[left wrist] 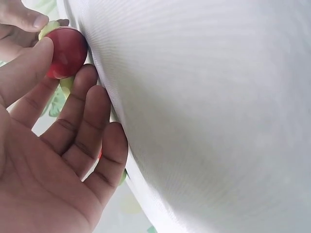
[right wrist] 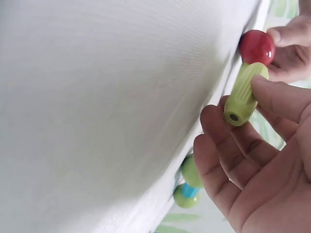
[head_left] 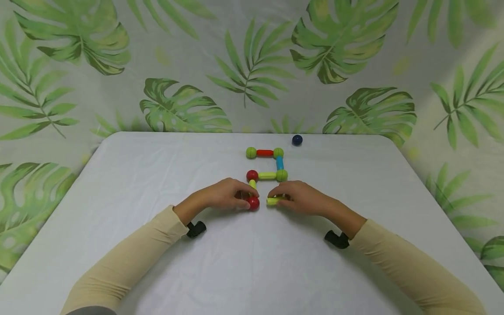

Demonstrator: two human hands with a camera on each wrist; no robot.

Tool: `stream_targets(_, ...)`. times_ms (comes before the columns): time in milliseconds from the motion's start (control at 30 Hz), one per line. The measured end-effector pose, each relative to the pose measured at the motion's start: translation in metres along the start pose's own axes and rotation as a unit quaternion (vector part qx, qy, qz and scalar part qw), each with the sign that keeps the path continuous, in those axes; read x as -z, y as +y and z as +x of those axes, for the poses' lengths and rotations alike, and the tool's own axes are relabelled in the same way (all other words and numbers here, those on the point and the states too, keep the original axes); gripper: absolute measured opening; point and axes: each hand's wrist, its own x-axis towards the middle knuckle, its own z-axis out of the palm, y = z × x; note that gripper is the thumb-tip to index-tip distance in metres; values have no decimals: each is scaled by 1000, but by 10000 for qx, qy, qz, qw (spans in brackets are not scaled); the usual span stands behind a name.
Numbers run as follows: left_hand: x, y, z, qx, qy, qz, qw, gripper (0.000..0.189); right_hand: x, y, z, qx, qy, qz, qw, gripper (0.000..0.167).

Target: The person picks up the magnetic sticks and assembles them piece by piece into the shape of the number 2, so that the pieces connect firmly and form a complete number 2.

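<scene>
My left hand pinches a red ball between thumb and fingers at the near end of a chain of rods and balls. From that ball a short yellow-green rod runs back to another red ball. My right hand holds a loose yellow-green magnetic rod between thumb and fingertips, just right of the near red ball. A dark round spot shows on the rod's end in the right wrist view. Beyond the hands the chain goes on through a yellow-green rod to a green ball.
A blue rod links that green ball to a farther green ball. A red rod joins it to a green ball at left. A dark blue ball lies apart near the far edge of the white-covered table.
</scene>
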Motion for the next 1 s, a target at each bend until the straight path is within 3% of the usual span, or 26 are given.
stream_targets(1000, -1, 2, 1, -4, 136, 42, 9999, 33, -6, -12, 15, -145, -8, 21, 9999, 26)
